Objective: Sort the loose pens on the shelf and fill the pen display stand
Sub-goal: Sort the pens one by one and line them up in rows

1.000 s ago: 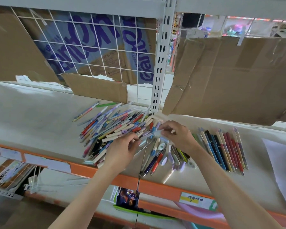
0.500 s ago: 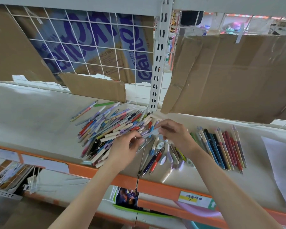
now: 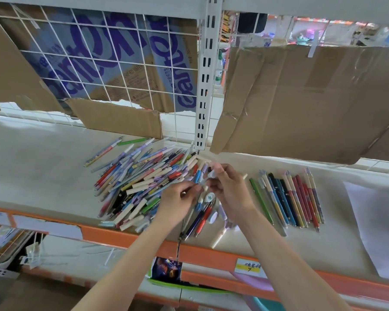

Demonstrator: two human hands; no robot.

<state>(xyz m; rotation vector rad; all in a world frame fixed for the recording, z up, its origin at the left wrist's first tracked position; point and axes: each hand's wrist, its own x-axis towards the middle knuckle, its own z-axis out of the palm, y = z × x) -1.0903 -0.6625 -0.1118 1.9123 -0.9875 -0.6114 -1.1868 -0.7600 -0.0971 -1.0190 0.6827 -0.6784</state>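
A big pile of pens (image 3: 142, 182) lies on the shelf (image 3: 43, 167), to the left. A row of pens (image 3: 288, 198) lies side by side to the right. Two hands meet between them, the left hand (image 3: 177, 203) beside the pile, the right hand (image 3: 231, 194) nearer the row. More pens (image 3: 202, 217) lie under the hands. Cardboard (image 3: 301, 102) stands behind.
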